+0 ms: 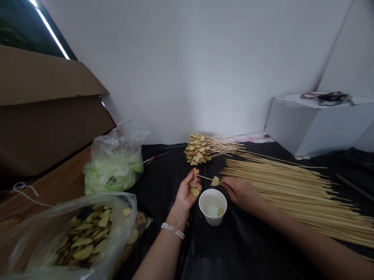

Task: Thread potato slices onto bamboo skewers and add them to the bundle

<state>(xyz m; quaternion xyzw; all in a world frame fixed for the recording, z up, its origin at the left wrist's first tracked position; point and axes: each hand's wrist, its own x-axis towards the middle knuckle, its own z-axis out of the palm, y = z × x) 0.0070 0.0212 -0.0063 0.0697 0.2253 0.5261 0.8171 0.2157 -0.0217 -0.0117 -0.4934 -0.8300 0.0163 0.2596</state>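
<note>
Two clear plastic bags, one cardboard box [42, 106] and one white box [325, 123] frame this black plastic sheet [244, 254]! The cardboard box looms at upper left, the white box at upper right. A bag of pale shredded cabbage [114, 174] sits left of centre, and a bag of potato slices [82, 250] runs off the lower left edge. Loose bamboo skewers [304, 196], too many to count, fan out past the right edge, with one bundle of loaded skewers [198, 149] at top centre. Between the hands stands one white paper cup [213, 206], a slice [220, 212] inside. The left hand [188, 190] curls, half closed, around about two slices [195, 191]; the right hand [241, 191] pinches one skewer [206, 177], another slice [215, 181] on it, its tip at the left fingers [195, 172].
</note>
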